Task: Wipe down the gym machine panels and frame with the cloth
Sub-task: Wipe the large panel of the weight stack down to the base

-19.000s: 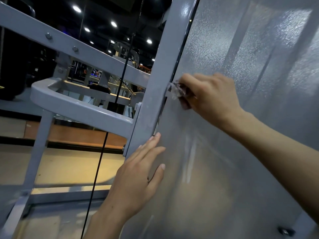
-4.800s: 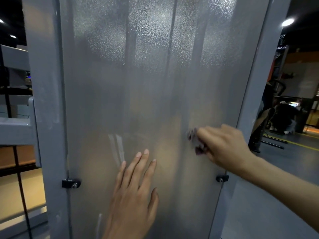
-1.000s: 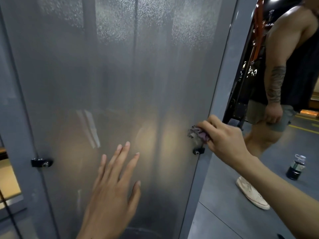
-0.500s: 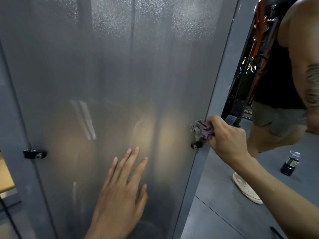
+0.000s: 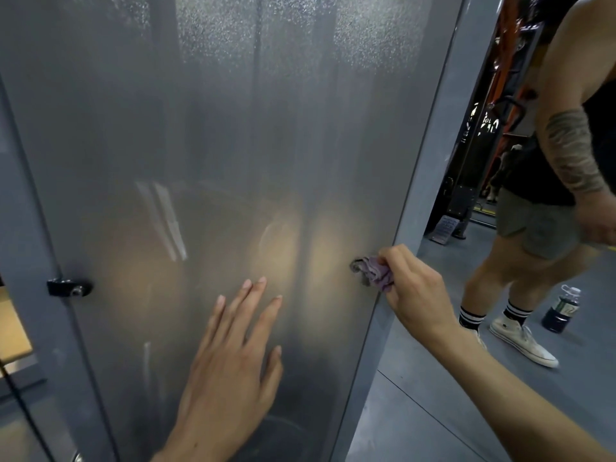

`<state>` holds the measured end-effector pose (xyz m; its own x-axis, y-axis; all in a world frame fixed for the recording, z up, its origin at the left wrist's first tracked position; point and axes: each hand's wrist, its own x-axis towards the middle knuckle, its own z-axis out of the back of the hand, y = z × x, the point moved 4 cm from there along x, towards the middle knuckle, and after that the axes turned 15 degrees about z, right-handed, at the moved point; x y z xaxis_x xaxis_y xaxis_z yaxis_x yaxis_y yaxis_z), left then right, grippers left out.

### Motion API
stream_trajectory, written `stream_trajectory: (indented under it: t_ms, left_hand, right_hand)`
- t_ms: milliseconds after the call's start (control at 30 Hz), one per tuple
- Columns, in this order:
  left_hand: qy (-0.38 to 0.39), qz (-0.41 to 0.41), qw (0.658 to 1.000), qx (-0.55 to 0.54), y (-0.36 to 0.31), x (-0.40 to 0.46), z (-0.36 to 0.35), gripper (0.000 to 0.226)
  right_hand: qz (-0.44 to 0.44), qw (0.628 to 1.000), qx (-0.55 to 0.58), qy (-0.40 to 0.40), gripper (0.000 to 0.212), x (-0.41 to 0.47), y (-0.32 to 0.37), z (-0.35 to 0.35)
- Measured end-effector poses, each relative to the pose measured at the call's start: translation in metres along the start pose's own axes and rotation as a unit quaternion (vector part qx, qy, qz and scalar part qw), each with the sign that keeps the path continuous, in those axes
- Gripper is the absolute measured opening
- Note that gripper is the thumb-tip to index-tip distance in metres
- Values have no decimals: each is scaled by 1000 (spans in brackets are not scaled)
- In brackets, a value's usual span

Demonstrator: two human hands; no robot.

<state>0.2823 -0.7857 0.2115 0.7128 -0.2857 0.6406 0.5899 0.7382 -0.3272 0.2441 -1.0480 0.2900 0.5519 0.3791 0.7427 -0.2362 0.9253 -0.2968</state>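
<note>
A frosted grey machine panel [image 5: 233, 145] fills most of the view, framed by grey steel posts on the left [image 5: 30, 261] and right [image 5: 430, 161]. My right hand [image 5: 413, 291] grips a small crumpled purple-grey cloth [image 5: 375, 273] and presses it against the panel's right edge, over the black clip there. My left hand [image 5: 233, 368] lies flat on the lower panel with fingers straight and spread.
A black clip [image 5: 68, 288] fastens the panel's left edge. A person in shorts and white sneakers [image 5: 540, 228] stands close on the right. A dark drink bottle [image 5: 561, 310] stands on the grey floor [image 5: 433, 411]. An orange-black rack [image 5: 483, 128] is behind.
The cloth in my right hand has slid down onto the right clip. My left hand stays flat on the panel. The person on the right has stepped closer into view.
</note>
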Motion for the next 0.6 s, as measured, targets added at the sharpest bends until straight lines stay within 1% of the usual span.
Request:
stream_trajectory:
  t_ms: [67, 133, 167, 200, 267, 333, 367, 400, 467, 600]
  left_hand:
    - [4, 3, 1000, -1, -1, 1, 0, 61]
    - [6, 5, 1000, -5, -2, 1, -1, 61]
    - [6, 6, 1000, -6, -2, 1, -1, 61]
    - [6, 6, 1000, -6, -3, 1, -1, 61]
    - [8, 5, 1000, -9, -3, 1, -1, 61]
    - [6, 7, 1000, -8, -2, 1, 0, 61]
    - [6, 7, 1000, -9, -1, 1, 0, 61]
    - [8, 8, 1000, -11, -1, 1, 0, 62]
    - [13, 11, 1000, -13, -1, 1, 1, 62]
    - [17, 12, 1000, -7, -2, 0, 0, 62]
  right_hand:
    - [10, 1000, -12, -8, 24, -1, -6, 13]
    - [-41, 997, -36, -62, 13, 0, -22, 32]
    - [-69, 994, -41, -78, 11, 1, -29, 37]
    - [-82, 992, -43, -81, 11, 0, -31, 38]
    - [-82, 993, -50, -76, 17, -2, -24, 31]
    - [-84, 993, -48, -71, 11, -4, -11, 16]
    - [-88, 993, -46, -70, 16, -3, -2, 9]
    - [-87, 993, -42, -67, 21, -2, 5, 2]
    - [-47, 995, -55, -64, 10, 0, 13, -1]
    - [10, 997, -68, -27, 22, -2, 16, -1]
